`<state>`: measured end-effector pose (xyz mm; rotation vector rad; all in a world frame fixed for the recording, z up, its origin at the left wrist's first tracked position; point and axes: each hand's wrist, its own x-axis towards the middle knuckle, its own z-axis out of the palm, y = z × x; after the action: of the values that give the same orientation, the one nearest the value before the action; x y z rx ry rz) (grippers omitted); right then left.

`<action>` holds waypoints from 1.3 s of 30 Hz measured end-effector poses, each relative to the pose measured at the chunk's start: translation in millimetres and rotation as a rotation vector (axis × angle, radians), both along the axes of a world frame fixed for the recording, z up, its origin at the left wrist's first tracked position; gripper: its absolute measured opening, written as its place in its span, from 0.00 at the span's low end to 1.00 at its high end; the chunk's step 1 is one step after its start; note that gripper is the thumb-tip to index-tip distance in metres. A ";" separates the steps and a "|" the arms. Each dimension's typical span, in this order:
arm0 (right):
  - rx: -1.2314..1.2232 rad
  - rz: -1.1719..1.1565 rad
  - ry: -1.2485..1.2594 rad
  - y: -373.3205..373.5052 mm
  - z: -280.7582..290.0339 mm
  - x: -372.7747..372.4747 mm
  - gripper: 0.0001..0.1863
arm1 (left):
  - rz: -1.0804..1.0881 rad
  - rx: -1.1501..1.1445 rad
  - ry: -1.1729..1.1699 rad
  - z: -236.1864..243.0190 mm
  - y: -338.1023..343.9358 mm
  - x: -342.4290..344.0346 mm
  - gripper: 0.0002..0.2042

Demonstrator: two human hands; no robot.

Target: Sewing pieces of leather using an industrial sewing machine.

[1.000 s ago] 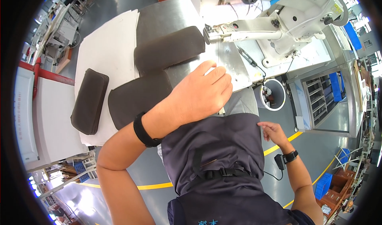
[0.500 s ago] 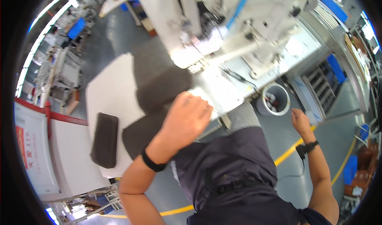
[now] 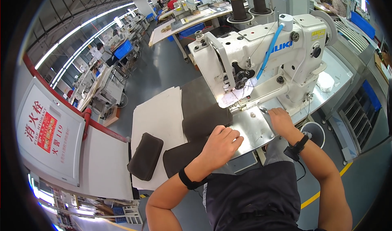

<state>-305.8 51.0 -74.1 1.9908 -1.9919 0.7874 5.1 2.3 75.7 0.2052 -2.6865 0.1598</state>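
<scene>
My left hand [image 3: 222,146] is over the near left edge of the shiny metal bed plate [image 3: 250,131], its fingers curled in. Whatever is under those fingers, if anything, is hidden. On the plate's right side, my right hand [image 3: 281,121] has its fingers closed over small dark metal snips [image 3: 264,110], which show only in part. Beyond both hands stands a white sewing machine [image 3: 261,43], its needle area lit. Left of the plate lie dark brown flat pieces [image 3: 204,120], one reaching under my left wrist. A dark padded piece [image 3: 145,156] sits farther left on a pale board.
A grey bin [image 3: 322,129] stands on the floor right of my right forearm. Thread cones [image 3: 239,10] rise behind the machine. At left is a white cabinet [image 3: 53,137] with a red pipe [image 3: 86,122] beside it. Small scraps [image 3: 253,115] lie on the plate.
My right hand has come from beyond the bin, out at the right, to the snips on the machine bed. My left hand stays near the plate's edge. The view has tilted up.
</scene>
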 end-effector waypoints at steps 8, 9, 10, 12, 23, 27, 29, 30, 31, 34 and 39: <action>0.151 -0.030 0.207 -3.8 2.4 -10.8 0.16 | -0.026 0.017 -0.003 5.0 -3.3 -16.9 0.10; 0.120 -0.036 0.178 -6.4 7.6 -11.6 0.15 | -0.027 0.018 -0.011 5.3 -3.5 -18.5 0.10; 0.179 -0.082 0.130 -6.8 13.3 -12.0 0.14 | -0.021 0.017 -0.049 5.6 -5.8 -20.7 0.08; 0.165 -0.088 -0.060 2.3 26.7 -11.7 0.12 | -0.044 0.054 0.052 3.5 -7.9 -24.8 0.06; 0.450 0.277 -0.446 54.4 132.4 42.7 0.20 | 0.059 0.058 0.057 0.4 -3.3 -34.3 0.06; 0.365 0.333 -0.327 43.8 136.1 58.4 0.21 | 0.050 0.053 0.029 0.0 -0.2 -34.0 0.06; 0.455 0.309 -0.186 35.5 137.5 64.9 0.21 | 0.042 0.051 0.020 0.3 0.1 -34.0 0.06; 0.426 0.330 -0.199 32.9 138.6 67.8 0.21 | 0.039 0.045 0.015 0.5 0.0 -34.3 0.06; 0.459 0.327 -0.143 30.5 140.2 70.2 0.19 | 0.039 0.042 0.008 0.6 0.0 -34.6 0.06; 0.501 0.325 -0.055 25.1 145.7 75.9 0.18 | 0.023 0.041 0.012 0.2 0.5 -35.7 0.07; 0.447 0.351 -0.029 20.7 145.7 82.7 0.18 | 0.009 0.019 0.033 -4.4 -0.4 -35.5 0.05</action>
<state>-223.1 71.7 71.6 2.6453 -1.9950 0.4573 -30.4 2.0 71.2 0.2235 -2.6555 0.1322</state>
